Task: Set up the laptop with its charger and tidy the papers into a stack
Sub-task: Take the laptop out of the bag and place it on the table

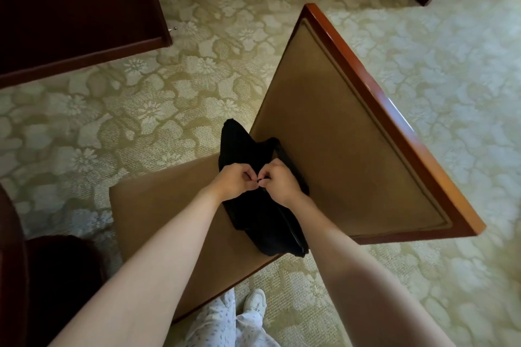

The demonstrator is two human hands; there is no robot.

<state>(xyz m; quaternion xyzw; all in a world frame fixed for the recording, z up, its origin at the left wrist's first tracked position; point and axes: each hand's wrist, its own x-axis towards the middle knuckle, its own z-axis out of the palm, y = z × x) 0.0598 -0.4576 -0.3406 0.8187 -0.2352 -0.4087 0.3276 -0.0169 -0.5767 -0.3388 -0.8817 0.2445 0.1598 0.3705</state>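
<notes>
A black fabric bag stands on the tan seat of a chair, leaning against its padded back. My left hand and my right hand meet at the top middle of the bag. Both pinch something small at its upper edge, likely the zipper pulls. The bag's top looks closed, so its contents are hidden. No laptop, charger or papers are visible.
The chair back has a glossy red-brown wooden frame. Dark wooden furniture stands at the upper left and upper right. A dark armrest is at the lower left. Green floral carpet covers the floor. My legs and a white shoe show below.
</notes>
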